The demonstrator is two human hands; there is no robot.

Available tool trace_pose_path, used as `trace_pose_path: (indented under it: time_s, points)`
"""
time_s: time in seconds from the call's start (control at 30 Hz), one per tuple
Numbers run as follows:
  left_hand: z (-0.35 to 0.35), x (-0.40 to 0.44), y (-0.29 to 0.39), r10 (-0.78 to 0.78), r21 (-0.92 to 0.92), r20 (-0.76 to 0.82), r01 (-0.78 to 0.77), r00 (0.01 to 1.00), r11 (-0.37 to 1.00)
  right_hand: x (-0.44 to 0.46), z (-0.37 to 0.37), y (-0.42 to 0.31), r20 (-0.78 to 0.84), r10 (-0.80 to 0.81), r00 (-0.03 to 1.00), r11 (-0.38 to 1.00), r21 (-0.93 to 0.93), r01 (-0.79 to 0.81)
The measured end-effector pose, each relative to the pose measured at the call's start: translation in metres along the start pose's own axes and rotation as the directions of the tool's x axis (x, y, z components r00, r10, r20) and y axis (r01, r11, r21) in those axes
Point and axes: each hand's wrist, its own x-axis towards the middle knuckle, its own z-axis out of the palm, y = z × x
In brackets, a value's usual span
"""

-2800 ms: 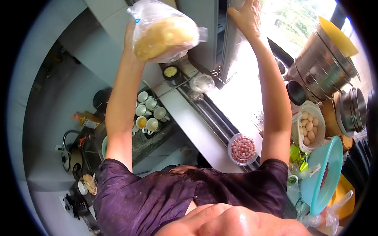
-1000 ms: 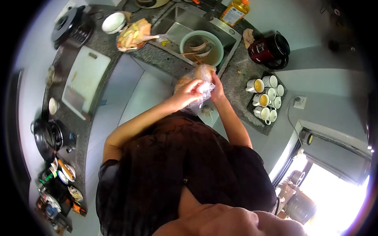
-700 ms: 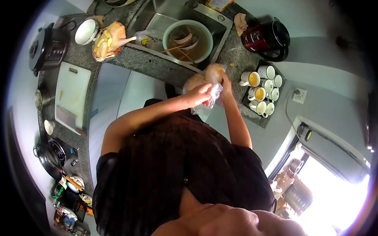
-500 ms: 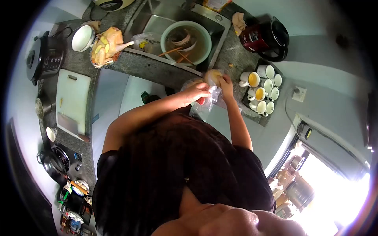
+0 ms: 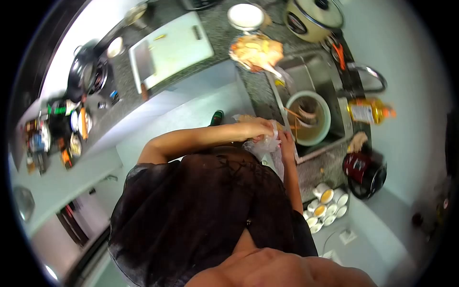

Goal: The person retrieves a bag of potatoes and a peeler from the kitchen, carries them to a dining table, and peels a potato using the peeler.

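One bare left hand (image 5: 258, 129), closed on a crumpled, clear plastic bag (image 5: 262, 148); one bare right hand (image 5: 287, 145) close beside it, grip unclear; tan contents (image 5: 245, 119) inside, none seen removed, near a rectangular steel sink (image 5: 311, 67).

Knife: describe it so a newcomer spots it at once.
On the grey counter lies a white cutting board. The knife rests at its end farther from the sink, its broad blade and brown handle setting it apart from the yellow scraps.
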Motion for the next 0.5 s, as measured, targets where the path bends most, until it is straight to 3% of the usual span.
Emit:
trace_pose_path:
  time_s: [0.13,0.23,0.4,0.5]
  points:
    - [-0.048,-0.067,0.028,0.209,-0.081,-0.283,-0.241,0.936,0.967,0.052,0.067,-0.039,0.248,-0.053,0.967,0.998,0.038,0.045]
    - [-0.096,-0.106,0.046,0.34,-0.084,-0.395,-0.402,0.853,0.912,0.067,0.126,-0.089,0.346,-0.06,0.936,0.998,0.004,0.062]
    - [-0.174,-0.165,0.085,0.534,0.001,-0.438,-0.594,0.723,0.805,0.082,0.233,-0.145,0.507,-0.117,0.854,0.986,-0.047,0.162]
    - [-0.226,-0.188,0.109,0.539,0.049,-0.493,-0.597,0.682,0.801,0.097,0.293,-0.163,0.561,-0.155,0.813,0.961,-0.104,0.255]
